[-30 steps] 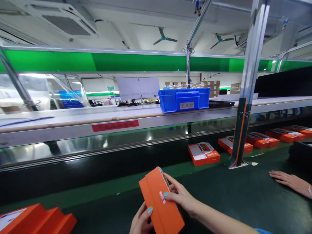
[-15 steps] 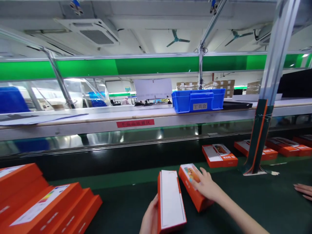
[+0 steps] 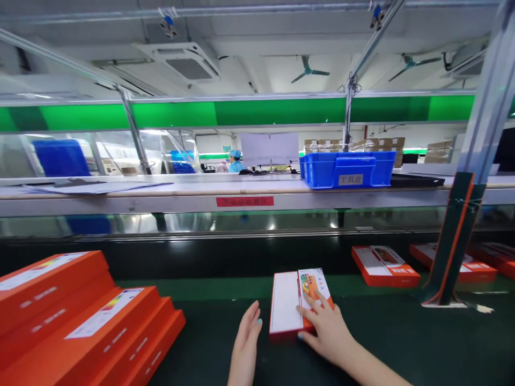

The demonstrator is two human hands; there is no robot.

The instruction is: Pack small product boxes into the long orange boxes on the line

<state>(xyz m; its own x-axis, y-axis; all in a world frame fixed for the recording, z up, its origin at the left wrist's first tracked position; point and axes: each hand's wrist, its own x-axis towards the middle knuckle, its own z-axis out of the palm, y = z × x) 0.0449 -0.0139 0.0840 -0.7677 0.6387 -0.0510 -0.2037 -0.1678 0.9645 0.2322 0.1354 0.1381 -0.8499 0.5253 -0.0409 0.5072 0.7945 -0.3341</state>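
Observation:
In the head view, a white-faced orange phone box part (image 3: 285, 303) lies on the dark green work surface. Flush against its right side sits a phone box part with a picture of an orange phone (image 3: 310, 284) printed on top. My right hand (image 3: 328, 327) rests on the picture part with fingers spread, its thumb near the front edge. To the left of the pair, my left hand (image 3: 246, 340) is raised and holds nothing, its fingers extended and apart from the box.
Orange boxes (image 3: 132, 321) are stacked in steps at the left. Similar box pairs (image 3: 386, 265) lie along the right, beyond and beside a metal post (image 3: 453, 241). A blue bin (image 3: 348, 169) stands on the shelf behind. Further back is a person in a blue cap (image 3: 235, 159).
The two box parts, earlier apart and tilted, now lie side by side on the surface. My left hand has let go of the white-faced part. The camera view has swung left.

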